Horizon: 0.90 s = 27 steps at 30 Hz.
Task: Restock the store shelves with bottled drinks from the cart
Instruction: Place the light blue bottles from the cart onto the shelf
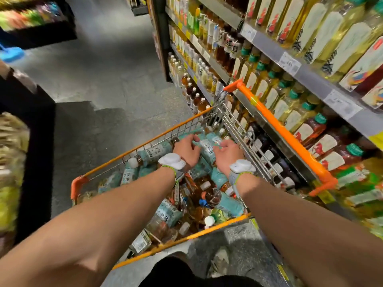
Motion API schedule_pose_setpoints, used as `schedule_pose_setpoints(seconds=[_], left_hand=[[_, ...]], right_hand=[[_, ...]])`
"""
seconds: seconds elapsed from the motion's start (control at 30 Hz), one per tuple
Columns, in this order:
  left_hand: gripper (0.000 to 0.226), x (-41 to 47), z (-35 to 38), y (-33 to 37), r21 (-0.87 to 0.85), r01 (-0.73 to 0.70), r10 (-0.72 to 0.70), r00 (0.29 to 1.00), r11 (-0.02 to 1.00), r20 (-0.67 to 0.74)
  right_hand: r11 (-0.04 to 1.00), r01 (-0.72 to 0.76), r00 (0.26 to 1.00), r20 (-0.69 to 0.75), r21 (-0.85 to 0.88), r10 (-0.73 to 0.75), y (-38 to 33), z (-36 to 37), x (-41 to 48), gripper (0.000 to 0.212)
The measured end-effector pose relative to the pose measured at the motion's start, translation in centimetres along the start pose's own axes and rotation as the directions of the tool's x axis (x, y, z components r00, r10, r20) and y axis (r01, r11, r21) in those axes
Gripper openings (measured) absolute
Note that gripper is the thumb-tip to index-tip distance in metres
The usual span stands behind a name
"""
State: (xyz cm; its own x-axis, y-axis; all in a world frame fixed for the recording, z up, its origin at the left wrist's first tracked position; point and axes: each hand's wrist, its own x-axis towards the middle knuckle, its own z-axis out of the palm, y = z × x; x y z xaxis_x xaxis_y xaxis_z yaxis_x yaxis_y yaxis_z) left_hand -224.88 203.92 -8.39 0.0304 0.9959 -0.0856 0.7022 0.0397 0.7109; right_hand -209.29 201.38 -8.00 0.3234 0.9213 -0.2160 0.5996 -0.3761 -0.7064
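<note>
Left hand (186, 151) and right hand (227, 155) fingers (192, 141) grip teal bottles (208, 149) beside cart rim (157, 139), aisle (103, 79) open leftward.

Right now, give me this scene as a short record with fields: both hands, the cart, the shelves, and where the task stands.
left hand: in the cart, fingers curled on teal-labelled bottles
right hand: beside it, fingers curled on the same cluster
cart: piled with loose bottles lying on their sides
shelves: to the person's right, rows of upright drinks
task stage: picking up from the cart; nothing lifted clear yet
</note>
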Motion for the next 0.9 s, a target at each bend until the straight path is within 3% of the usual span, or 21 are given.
schedule_pose_setpoints(seconds=[0.23, 0.33, 0.43, 0.53, 0.6, 0.73, 0.9], left_hand=[[0.037, 2.5, 1.5, -2.2, 0.155, 0.039, -0.070, 0.977, 0.987, 0.203], [0.061, 4.0, 2.4, -3.0, 0.439, 0.029, -0.203, 0.912, 0.898, 0.356], [0.082, 5.0, 3.2, -3.7, 0.631, -0.184, -0.247, 0.811, 0.753, 0.531], [0.083, 5.8, 3.9, -4.5, 0.689, -0.344, -0.242, 0.760, 0.638, 0.604], [0.078, 5.9, 4.3, -5.5, 0.710, -0.433, -0.197, 0.761, 0.555, 0.618], [0.069, 5.5, 4.4, -7.3, 0.711, -0.553, 0.041, 0.801, 0.433, 0.598], [0.056, 5.1, 4.5, -7.7, 0.724, -0.586, 0.110, 0.799, 0.364, 0.591]], right_hand=[[0.994, 0.003, 0.994, 0.113, -0.113, 0.010, 1.7, 2.2, 2.3, 0.036], [0.979, 0.042, 0.988, 0.152, -0.198, -0.011, 1.5, 3.4, 4.0, 0.047], [0.956, 0.056, 0.979, 0.203, -0.289, 0.004, 1.3, 4.6, 5.3, 0.057], [0.929, 0.038, 0.982, 0.188, -0.369, 0.035, 0.9, 5.9, 6.5, 0.061], [0.897, 0.029, 0.983, 0.176, -0.442, 0.055, 0.8, 6.8, 6.9, 0.063], [0.840, 0.073, 0.984, 0.177, -0.537, 0.028, 0.9, 7.2, 7.1, 0.067], [0.834, -0.013, 0.982, 0.152, -0.551, 0.116, 1.0, 8.1, 6.7, 0.074]])
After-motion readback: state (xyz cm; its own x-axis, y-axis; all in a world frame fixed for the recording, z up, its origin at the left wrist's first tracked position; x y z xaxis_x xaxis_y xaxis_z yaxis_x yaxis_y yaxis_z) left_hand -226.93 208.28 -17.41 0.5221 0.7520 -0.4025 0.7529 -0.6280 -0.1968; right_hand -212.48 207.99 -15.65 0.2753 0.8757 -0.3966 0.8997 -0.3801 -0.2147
